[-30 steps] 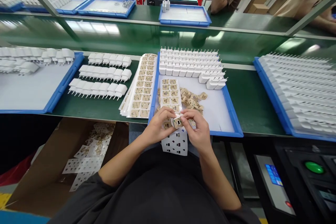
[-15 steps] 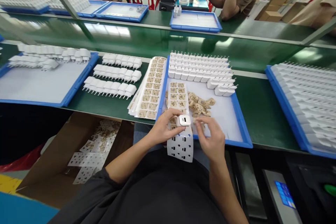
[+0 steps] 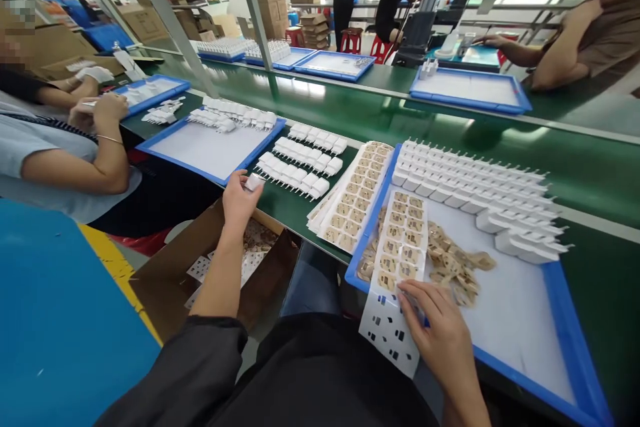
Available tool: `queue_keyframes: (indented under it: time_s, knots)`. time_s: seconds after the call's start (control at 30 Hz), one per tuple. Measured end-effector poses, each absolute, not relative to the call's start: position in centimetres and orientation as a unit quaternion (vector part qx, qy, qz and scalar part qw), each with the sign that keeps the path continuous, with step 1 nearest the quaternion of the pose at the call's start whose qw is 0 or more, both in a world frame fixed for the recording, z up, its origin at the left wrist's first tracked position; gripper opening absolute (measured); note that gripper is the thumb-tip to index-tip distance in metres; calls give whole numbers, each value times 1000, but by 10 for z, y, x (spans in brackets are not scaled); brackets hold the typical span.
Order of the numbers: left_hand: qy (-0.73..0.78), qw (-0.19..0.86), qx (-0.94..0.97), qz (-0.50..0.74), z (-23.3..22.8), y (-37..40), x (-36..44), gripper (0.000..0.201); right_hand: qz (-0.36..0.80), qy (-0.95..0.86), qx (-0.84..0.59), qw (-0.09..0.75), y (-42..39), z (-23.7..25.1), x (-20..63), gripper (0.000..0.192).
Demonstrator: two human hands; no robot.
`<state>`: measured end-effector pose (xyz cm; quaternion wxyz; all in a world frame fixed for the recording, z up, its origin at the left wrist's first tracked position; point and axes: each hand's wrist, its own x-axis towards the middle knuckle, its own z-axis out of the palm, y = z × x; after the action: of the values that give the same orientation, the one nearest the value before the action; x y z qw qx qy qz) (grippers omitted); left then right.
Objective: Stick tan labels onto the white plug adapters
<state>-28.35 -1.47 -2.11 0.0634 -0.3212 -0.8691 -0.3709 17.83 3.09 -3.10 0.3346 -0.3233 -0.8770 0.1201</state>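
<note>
A white USB charger plug (image 3: 255, 181) is held in the fingers of my left hand (image 3: 240, 199), out at the table's front edge by the rows of white plugs (image 3: 293, 175). My right hand (image 3: 440, 323) rests at the lower end of a sticker sheet (image 3: 386, 327), its fingers stretched and slightly apart, fingertips at the lowest tan stickers. The sheet's lower part is bare white backing with dark cut-outs. It hangs over the front rim of a blue tray (image 3: 520, 373). Crumpled tan peelings (image 3: 453, 263) lie in the tray beside the sheet.
Standing plugs (image 3: 475, 180) fill the tray's back. A stack of sticker sheets (image 3: 357, 197) lies left of it. Another blue tray (image 3: 200, 153) holds plugs farther left, near a co-worker's hands (image 3: 103, 110). Below the table edge is a cardboard box (image 3: 170, 273) with scraps.
The view has swung left. My left hand has carried the charger plug leftward from over the sticker sheet toward the plug rows. My right hand has moved from the peelings to the sheet's lower stickers.
</note>
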Motion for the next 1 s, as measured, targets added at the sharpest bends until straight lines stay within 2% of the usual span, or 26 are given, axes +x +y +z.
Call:
queue_keyframes:
  time_s: [0.13,0.33,0.47,0.57,0.63,0.73,0.83,0.9,1.0]
  knots:
    - [-902,70,-307,-296,-30,-9,-324,47,115,-878,-319,338,31,-34,179,13]
    - [-888,88,-330,-307,-19,-7,-313,52,122,-868,-348,332,26,-29,177,12]
    - [-836,90,-416,-347,-5,-8,-256,48,147,-856,-367,333,22,-23,175,14]
    - [-741,-2,-570,-355,4,-9,-183,31,161,-851,-378,326,20,-20,174,15]
    - [-607,-75,-710,-349,7,-8,-132,22,158,-853,-382,317,18,-18,175,14]
    - [-463,-123,-826,-297,5,-5,-76,30,166,-867,-372,288,12,-14,183,18]
    - [-434,-136,-856,-245,-3,-4,-52,46,190,-874,-368,255,6,-9,194,28]
    - [-425,-143,-864,-229,-10,-5,-46,47,202,-867,-387,242,1,-8,199,31]
    - [-424,-143,-866,-222,-17,-9,-43,41,203,-848,-422,249,-2,-10,198,21]
